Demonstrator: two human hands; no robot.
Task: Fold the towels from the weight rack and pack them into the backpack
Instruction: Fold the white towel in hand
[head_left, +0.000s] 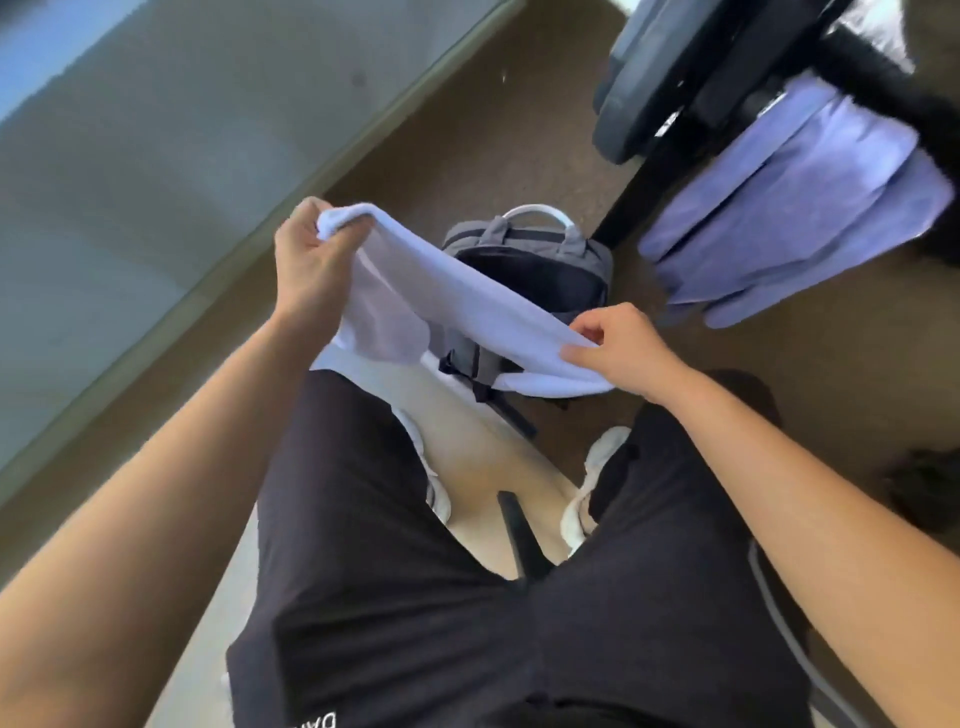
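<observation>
Pale lilac cloth towel (441, 306) over grey fabric backpack (545, 270).
Left hand (311, 265) grips upper-left end, right hand (623, 348) pinches lower-right (long axis diagonal).

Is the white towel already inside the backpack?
No, the left hand and right hand hold the white towel in the air, outside the backpack.

Hidden and cut off
The white towel (457, 312) hides much of the backpack (545, 270); the weight rack (691, 93) runs off the top edge, blurred.
</observation>
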